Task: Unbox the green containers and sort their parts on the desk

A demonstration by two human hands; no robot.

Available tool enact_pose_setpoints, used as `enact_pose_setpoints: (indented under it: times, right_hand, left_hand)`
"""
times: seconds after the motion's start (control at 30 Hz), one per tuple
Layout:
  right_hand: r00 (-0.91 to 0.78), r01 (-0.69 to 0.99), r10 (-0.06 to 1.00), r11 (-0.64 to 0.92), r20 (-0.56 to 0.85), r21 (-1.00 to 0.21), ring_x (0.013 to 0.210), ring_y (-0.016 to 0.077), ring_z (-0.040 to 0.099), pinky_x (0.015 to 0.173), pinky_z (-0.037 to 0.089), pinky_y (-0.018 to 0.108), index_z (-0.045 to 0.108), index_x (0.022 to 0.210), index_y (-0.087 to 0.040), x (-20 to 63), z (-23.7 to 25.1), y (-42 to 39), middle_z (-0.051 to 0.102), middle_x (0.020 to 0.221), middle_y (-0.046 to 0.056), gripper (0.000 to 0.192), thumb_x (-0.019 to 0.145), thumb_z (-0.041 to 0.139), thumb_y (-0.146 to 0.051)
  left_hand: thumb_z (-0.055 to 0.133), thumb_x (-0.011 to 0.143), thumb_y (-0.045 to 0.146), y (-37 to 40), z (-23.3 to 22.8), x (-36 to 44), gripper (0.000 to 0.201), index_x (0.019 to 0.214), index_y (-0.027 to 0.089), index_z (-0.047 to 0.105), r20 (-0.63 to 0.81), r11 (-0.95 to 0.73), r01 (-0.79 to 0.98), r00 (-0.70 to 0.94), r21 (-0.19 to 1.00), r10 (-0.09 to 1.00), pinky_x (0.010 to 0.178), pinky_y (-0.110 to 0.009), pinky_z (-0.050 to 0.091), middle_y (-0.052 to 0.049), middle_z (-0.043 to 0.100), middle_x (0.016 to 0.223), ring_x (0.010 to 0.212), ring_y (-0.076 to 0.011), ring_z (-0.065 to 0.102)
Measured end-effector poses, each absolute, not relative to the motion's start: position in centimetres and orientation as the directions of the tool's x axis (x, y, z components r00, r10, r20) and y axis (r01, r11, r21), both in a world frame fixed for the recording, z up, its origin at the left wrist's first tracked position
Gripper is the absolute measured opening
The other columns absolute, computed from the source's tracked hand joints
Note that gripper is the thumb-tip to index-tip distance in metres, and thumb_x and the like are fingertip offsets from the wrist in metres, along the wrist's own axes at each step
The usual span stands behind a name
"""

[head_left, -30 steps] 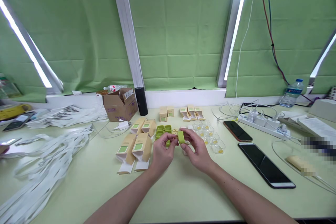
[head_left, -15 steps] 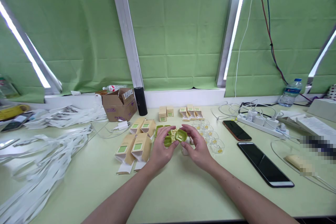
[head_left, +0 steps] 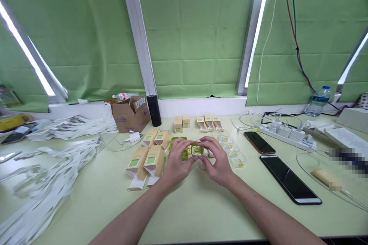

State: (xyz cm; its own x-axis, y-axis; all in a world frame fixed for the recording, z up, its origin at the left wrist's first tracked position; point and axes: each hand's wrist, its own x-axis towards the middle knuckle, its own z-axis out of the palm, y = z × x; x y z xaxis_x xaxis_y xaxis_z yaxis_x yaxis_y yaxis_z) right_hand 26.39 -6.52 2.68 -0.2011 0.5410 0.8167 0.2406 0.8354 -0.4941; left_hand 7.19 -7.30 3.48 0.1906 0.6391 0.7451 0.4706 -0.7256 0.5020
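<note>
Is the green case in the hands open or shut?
Open: the green case shows its hollow inside, held between left hand and right hand.

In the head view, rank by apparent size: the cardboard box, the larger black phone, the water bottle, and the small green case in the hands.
1. Larger black phone, though nearness inflates it.
2. Cardboard box, roughly comparable; order unsure.
3. Water bottle, farther off.
4. Small green case.

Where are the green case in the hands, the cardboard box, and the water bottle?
green case (head_left: 197, 149), head view, on its open upper face between both hands' fingertips.
cardboard box (head_left: 129, 118), head view, on its front wall.
water bottle (head_left: 317, 104), head view, on its label, far right by the wall.
</note>
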Motion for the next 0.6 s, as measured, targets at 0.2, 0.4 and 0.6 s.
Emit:
enact_pose_setpoints:
  times: [0.2, 0.4, 0.6]
  right_hand:
    - [-0.202, 0.357, 0.437, 0.866, 0.876, -0.350, 0.113, 0.0267, 0.063, 0.093, 0.058, 0.046, 0.072, 0.118, -0.025, 26.32, 2.30, -6.23, 0.061, 0.123, 0.012, 0.030, 0.096, 0.056, -0.012]
    - [-0.187, 0.524, 0.383, 0.818, 0.905, -0.238, 0.098, 0.0264, 0.055, 0.079, 0.056, 0.044, 0.079, 0.100, -0.026, 26.32, 2.42, -6.19, 0.062, 0.103, 0.010, 0.026, 0.093, 0.061, -0.009]
    - [-0.177, 0.552, 0.374, 0.803, 0.910, -0.223, 0.094, 0.0253, 0.053, 0.073, 0.053, 0.039, 0.079, 0.094, -0.025, 26.15, 2.35, -6.28, 0.058, 0.094, 0.008, 0.024, 0.093, 0.062, -0.008]
  left_hand:
    - [0.078, 0.086, 0.018, -7.65, 3.10, 7.44, 0.041, 0.125, 0.024, 0.066, 0.804, -0.750, 0.547, 0.215, 0.371, 0.554, 0.099, -0.050, 0.052, -0.010, 0.071, 0.117, 0.116, -0.0302, 0.056]
    - [0.072, 0.089, 0.015, -7.93, 2.91, 7.51, 0.043, 0.130, 0.024, 0.064, 0.836, -0.762, 0.603, 0.275, 0.234, 0.475, 0.101, -0.052, 0.052, -0.011, 0.071, 0.119, 0.117, -0.0308, 0.058]
    - [0.072, 0.089, 0.015, -8.00, 2.86, 7.58, 0.045, 0.132, 0.025, 0.064, 0.840, -0.768, 0.609, 0.298, 0.198, 0.453, 0.102, -0.052, 0.053, -0.010, 0.073, 0.119, 0.116, -0.0299, 0.058]
